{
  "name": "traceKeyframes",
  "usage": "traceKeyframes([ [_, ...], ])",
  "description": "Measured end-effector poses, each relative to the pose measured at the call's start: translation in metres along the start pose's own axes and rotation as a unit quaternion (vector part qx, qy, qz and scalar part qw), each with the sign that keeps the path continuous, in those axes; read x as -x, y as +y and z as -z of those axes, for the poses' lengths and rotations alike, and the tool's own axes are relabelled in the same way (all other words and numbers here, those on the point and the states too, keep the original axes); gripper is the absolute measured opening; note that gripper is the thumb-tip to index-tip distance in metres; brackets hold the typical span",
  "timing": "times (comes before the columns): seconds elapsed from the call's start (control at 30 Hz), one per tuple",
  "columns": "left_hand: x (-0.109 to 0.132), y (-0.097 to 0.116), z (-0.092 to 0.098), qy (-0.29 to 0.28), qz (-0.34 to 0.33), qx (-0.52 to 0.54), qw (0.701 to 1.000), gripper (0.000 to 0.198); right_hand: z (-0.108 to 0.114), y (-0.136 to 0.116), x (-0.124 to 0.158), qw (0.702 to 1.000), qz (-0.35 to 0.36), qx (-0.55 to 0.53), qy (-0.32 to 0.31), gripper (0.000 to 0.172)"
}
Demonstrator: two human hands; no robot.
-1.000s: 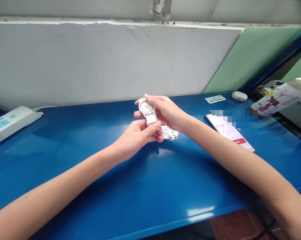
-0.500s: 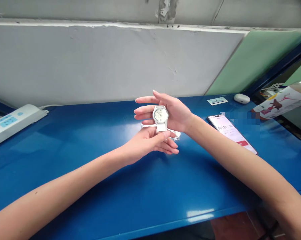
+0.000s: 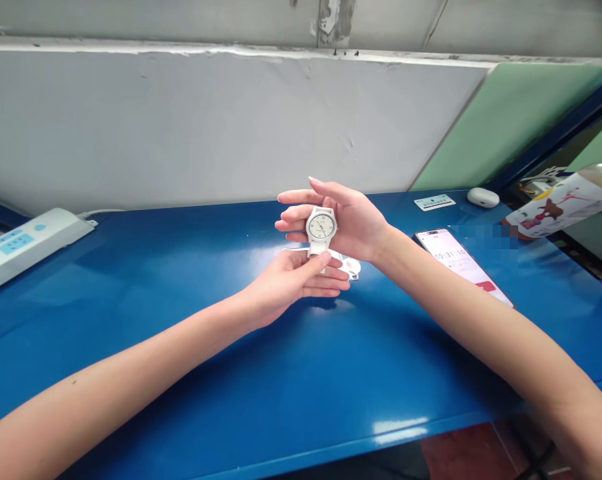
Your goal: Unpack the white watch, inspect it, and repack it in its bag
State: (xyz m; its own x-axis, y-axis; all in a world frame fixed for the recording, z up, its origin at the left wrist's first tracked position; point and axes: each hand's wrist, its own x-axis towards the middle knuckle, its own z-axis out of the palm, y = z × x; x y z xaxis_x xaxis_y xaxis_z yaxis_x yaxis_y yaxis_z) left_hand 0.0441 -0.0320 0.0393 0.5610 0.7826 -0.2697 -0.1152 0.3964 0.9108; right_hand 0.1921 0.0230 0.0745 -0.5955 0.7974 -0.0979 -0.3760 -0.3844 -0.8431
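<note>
A white wristwatch (image 3: 321, 227) with a pale round dial stands upright above the blue table (image 3: 181, 320). My left hand (image 3: 295, 280) pinches its lower strap between thumb and fingers. My right hand (image 3: 341, 217) is just behind the watch, palm toward me and fingers stretched out to the left, the watch resting against it. Under both hands lies a small white packet (image 3: 349, 267) on the table.
A phone (image 3: 463, 263) with a lit screen lies to the right of my hands. Behind it are a small card (image 3: 435, 201) and a white earbud case (image 3: 483, 197). A white power strip (image 3: 25, 243) sits at far left. A printed bottle (image 3: 565, 197) lies at right.
My right hand let go of the watch head and opened flat behind it. My left hand turned the watch upright, dial toward me, and it shifted slightly right.
</note>
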Motion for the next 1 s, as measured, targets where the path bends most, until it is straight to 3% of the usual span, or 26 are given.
traceKeyframes([
  [0.43, 0.003, 0.007, 0.000, -0.030, -0.016, 0.009, 0.999, 0.039, 0.000, 0.001, -0.001, 0.998, 0.036, 0.024, 0.045, 0.024],
  [0.63, 0.000, 0.012, 0.006, 0.062, -0.098, -0.083, 0.990, 0.032, 0.007, -0.011, 0.006, 0.973, 0.113, 0.179, 0.087, 0.020],
  [0.8, -0.002, 0.010, 0.016, 0.144, -0.194, -0.262, 0.934, 0.021, 0.022, -0.007, 0.023, 0.943, 0.141, 0.268, 0.140, 0.035],
  [0.9, -0.002, 0.008, 0.023, 0.164, -0.263, -0.401, 0.862, 0.017, 0.028, 0.003, 0.039, 0.930, 0.149, 0.289, 0.171, 0.043],
  [1.0, -0.001, 0.002, 0.028, 0.151, -0.304, -0.511, 0.790, 0.023, 0.029, 0.014, 0.054, 0.927, 0.153, 0.303, 0.159, 0.041],
])
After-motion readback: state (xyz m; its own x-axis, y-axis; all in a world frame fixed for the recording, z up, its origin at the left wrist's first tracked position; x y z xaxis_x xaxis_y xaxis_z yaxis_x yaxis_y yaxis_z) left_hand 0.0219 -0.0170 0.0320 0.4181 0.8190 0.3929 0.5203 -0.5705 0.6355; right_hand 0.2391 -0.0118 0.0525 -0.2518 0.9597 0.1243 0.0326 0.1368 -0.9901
